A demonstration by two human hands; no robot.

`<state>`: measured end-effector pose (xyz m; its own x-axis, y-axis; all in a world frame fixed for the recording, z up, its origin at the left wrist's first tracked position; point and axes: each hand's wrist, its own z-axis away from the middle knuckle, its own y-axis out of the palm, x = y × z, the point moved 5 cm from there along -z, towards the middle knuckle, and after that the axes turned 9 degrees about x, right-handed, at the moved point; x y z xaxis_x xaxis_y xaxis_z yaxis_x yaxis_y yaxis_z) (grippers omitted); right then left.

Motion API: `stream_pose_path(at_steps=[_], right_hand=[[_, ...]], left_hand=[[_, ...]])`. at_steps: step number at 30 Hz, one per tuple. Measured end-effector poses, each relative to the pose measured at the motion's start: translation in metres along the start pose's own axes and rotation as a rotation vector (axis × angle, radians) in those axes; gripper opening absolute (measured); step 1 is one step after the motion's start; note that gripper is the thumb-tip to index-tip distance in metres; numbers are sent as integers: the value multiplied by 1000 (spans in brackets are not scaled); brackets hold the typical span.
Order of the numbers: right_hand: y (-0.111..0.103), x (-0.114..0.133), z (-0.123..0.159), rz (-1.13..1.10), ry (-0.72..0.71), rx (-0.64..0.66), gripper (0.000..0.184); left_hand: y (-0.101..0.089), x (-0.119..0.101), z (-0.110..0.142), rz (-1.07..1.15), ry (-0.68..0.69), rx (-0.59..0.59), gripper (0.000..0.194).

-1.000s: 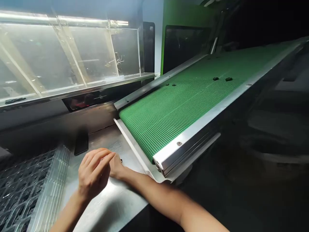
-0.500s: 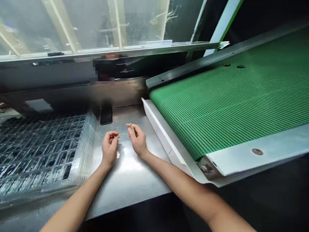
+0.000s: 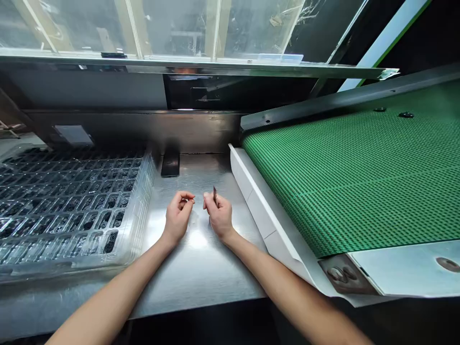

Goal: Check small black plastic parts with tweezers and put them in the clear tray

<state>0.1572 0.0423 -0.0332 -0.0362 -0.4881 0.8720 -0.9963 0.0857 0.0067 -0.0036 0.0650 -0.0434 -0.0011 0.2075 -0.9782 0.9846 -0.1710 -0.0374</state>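
My left hand (image 3: 178,215) rests on the steel table (image 3: 194,268), its thumb and fingers pinched together on something too small to make out. A hand's width to its right, my right hand (image 3: 219,214) pinches a thin dark tool (image 3: 214,193) that points upward. Both hands lie between the clear plastic tray (image 3: 72,211) on the left and the green conveyor belt (image 3: 352,177) on the right. The tray's many pockets hold small dark round parts.
A black phone (image 3: 170,165) lies flat at the back of the table. Two small dark parts (image 3: 406,115) sit far up the belt. A white guide plate (image 3: 258,211) edges the belt. A glass guard (image 3: 172,28) stands behind the table.
The view has swung left and down, from the belt to the table and tray. My hands, overlapping a second ago, now lie apart, with the thin tool upright in my right one.
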Motion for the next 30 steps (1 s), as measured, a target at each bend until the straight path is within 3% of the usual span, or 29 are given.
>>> stream_pose_path(at_steps=[8,30], right_hand=[[1,-13,-3,33,62,9,54],[3,-22,-7,31,147,41,53]], left_hand=[[0,1,-7,174,-14,-15,30],[-1,1,-4,146,-15,-13,28]])
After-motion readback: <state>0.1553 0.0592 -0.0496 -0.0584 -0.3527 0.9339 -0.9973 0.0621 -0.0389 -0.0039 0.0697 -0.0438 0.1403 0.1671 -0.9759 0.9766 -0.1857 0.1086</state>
